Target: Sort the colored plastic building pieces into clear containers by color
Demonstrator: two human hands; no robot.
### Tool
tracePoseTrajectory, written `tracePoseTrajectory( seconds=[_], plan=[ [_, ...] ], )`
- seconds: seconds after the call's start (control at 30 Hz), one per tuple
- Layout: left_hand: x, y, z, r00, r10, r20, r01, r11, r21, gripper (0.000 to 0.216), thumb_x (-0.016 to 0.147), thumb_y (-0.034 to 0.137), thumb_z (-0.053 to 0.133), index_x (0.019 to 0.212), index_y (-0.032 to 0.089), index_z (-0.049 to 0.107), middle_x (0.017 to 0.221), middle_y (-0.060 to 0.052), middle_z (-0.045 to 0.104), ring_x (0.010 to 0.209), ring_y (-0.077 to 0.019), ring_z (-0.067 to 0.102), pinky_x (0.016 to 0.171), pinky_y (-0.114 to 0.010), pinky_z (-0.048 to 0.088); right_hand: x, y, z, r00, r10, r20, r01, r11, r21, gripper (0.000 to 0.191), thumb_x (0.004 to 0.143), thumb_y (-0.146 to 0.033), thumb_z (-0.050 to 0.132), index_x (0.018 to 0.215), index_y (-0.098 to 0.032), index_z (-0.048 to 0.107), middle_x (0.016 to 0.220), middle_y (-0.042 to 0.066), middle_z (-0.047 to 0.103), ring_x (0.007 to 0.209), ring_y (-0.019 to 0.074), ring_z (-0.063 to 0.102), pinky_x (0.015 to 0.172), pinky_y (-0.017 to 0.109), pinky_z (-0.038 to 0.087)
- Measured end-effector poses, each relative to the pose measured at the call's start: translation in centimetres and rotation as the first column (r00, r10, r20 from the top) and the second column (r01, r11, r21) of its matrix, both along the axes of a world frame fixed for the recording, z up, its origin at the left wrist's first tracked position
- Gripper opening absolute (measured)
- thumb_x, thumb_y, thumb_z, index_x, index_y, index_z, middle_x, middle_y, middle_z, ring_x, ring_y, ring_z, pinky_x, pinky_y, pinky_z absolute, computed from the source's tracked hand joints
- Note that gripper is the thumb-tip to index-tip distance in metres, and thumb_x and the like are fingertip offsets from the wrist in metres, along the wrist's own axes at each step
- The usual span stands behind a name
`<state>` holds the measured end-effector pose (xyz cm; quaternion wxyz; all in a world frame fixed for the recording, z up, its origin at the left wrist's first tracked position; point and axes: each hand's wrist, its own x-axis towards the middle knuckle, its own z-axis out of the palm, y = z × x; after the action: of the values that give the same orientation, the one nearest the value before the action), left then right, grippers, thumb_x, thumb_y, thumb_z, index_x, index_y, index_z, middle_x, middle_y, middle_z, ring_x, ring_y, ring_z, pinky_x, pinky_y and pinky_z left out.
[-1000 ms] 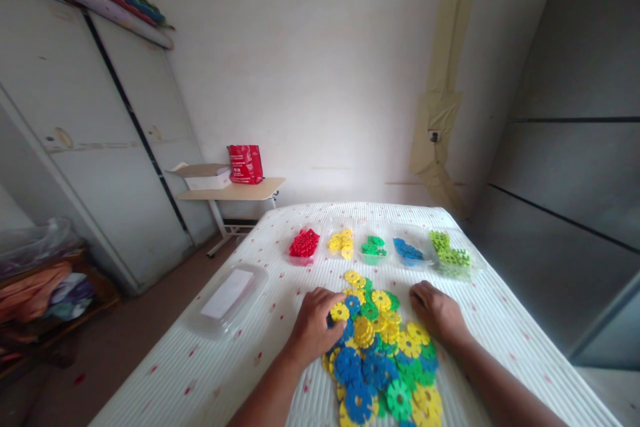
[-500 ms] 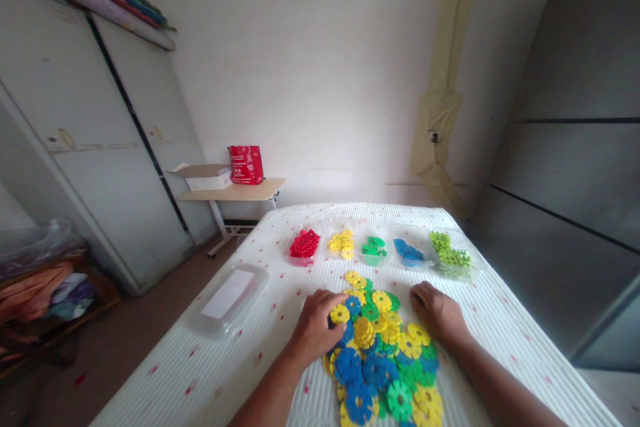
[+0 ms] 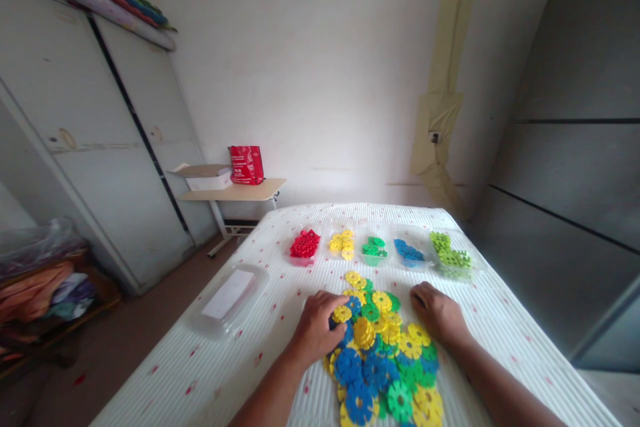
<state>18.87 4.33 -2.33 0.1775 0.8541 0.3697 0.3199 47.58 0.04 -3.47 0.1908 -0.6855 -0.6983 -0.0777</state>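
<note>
Yellow plastic disc (image 3: 342, 313), notched at the rim, sits between the parted thumb and fingers of the left hand (image 3: 316, 324), at the left side of the pile; whether this grip is clamped on the disc cannot be told. Right hand (image 3: 440, 312) lies just beside the pile's far right part, fingers curled and tips hidden; whether that grip holds anything cannot be told. Between the forearms, the pile of notched discs (image 3: 375, 369), blue, green and yellow, lies overlapping on the desk (image 3: 220, 367), which has a ribbed white cover with small red marks. Beyond it, five clear trays (image 3: 374, 259) stand in a row, holding, left to right, red pieces (image 3: 304, 244), yellow discs (image 3: 342, 242), green pieces (image 3: 374, 247), blue pieces (image 3: 409, 250) and lime-green pieces (image 3: 450, 253). Toward the desk's left edge, a clear plastic container (image 3: 229, 294) shows a white rectangle. Farther left and far, a side table (image 3: 250, 191) carries a white box (image 3: 209, 180) and an upright red bag (image 3: 247, 165).
</note>
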Motion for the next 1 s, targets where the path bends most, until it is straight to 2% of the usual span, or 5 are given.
tracePoseTrajectory(
  seconds=[0.2,0.47,0.67,0.87,1.0],
  plan=[
    [0.09,0.07,-0.08,1.000,0.005,0.021,-0.006,1.000,0.020,0.046,0.061,0.009,0.058,0.104,0.023,0.064,0.101,-0.003,0.067,0.097,-0.0215,0.057,0.089,-0.037,0.042,0.09,0.05,-0.12,1.000,0.003,0.005,-0.003,1.000,-0.003,0.024,0.087,-0.024,0.035,0.075,-0.021,0.055,0.079,0.002,0.059,0.071,0.0137,0.059,0.059,0.022,0.036],
    [-0.05,0.26,-0.20,0.997,-0.032,0.068,0.030,0.999,0.033,0.021,0.072,0.016,0.056,0.089,0.022,0.068,0.091,-0.002,0.070,0.089,-0.0185,0.060,0.085,-0.034,0.042,-0.05,-0.07,0.16,1.000,-0.007,0.007,0.007,1.000,-0.014,0.024,0.087,-0.024,0.035,0.077,-0.021,0.056,0.080,0.002,0.060,0.072,0.0141,0.060,0.059,0.022,0.037],
    [-0.15,0.46,-0.15,0.997,-0.016,0.077,0.016,1.000,0.010,0.023,0.073,0.014,0.055,0.088,0.023,0.069,0.092,0.000,0.071,0.091,-0.0176,0.061,0.087,-0.033,0.042,0.07,0.02,-0.09,1.000,-0.002,0.008,0.002,1.000,-0.005,0.024,0.087,-0.024,0.035,0.077,-0.021,0.056,0.080,0.002,0.060,0.071,0.0137,0.059,0.058,0.022,0.036],
    [-0.05,0.77,-0.83,0.996,0.027,0.081,-0.026,1.000,-0.013,0.032,0.072,0.007,0.048,0.091,0.022,0.069,0.091,-0.001,0.071,0.089,-0.0165,0.062,0.086,-0.032,0.044,0.03,0.01,-0.05,1.000,-0.006,-0.007,0.006,1.000,-0.017,0.024,0.087,-0.024,0.034,0.077,-0.021,0.056,0.081,0.002,0.060,0.071,0.0140,0.059,0.059,0.022,0.036],
    [-0.08,0.65,-0.73,0.996,0.004,0.088,-0.003,1.000,-0.010,0.034,0.069,0.006,0.048,0.090,0.022,0.069,0.091,-0.002,0.071,0.089,-0.0164,0.062,0.086,-0.031,0.046,0.02,-0.07,0.05,1.000,-0.005,-0.027,0.004,1.000,-0.025,0.023,0.086,-0.024,0.035,0.077,-0.021,0.056,0.081,0.002,0.060,0.071,0.0136,0.059,0.058,0.022,0.036]
  ],
)
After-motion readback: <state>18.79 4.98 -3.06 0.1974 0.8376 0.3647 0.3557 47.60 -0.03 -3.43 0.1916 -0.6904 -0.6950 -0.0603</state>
